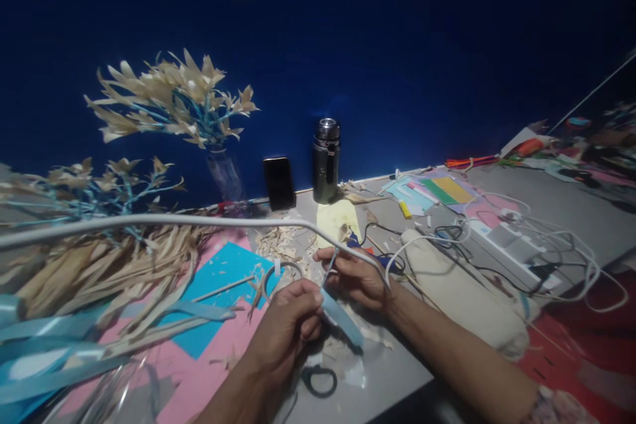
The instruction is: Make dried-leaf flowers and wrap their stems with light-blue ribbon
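My left hand pinches a light blue strip, which hangs down to the right from its fingertips. My right hand has its fingers closed around a thin blue stem that slants up from where the strip begins. The two hands almost meet above the grey table. Below them lies a dark scissor handle, its blades hidden from sight. Just behind my left hand is a ring-shaped item. A blue glue gun rests partly hidden behind my right hand.
A white cable crosses in front of the scene. Husk flowers in a vase, a phone and a flask stand along the wall. Dried husks lie left; a power strip and a cream roll lie right.
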Demonstrator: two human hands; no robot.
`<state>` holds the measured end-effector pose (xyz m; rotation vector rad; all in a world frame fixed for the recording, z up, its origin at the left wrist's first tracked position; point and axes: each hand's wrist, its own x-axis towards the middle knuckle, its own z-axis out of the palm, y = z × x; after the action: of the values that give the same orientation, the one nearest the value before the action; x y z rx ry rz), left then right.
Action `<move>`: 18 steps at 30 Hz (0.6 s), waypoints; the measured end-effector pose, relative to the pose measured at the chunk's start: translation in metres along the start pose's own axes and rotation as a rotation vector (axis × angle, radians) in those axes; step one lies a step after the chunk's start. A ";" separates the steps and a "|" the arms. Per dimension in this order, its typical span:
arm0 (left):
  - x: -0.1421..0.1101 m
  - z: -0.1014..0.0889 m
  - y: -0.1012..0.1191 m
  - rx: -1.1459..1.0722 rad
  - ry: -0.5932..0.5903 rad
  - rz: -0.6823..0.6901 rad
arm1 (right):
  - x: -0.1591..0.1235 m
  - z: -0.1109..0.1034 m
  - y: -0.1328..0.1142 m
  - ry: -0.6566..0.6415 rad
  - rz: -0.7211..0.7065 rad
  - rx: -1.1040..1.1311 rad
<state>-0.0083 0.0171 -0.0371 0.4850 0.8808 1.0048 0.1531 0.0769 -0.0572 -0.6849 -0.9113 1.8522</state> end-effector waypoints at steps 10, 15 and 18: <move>0.002 -0.003 0.001 -0.036 0.024 0.034 | 0.007 -0.010 0.004 0.160 -0.034 -0.063; 0.005 -0.007 0.000 -0.067 0.027 0.034 | 0.007 -0.015 0.008 0.140 -0.007 -0.186; 0.007 -0.009 -0.002 -0.074 0.049 0.059 | 0.006 -0.016 0.011 0.127 0.092 -0.270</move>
<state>-0.0125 0.0224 -0.0465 0.4269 0.8734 1.1030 0.1571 0.0835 -0.0757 -1.0135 -1.0724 1.7587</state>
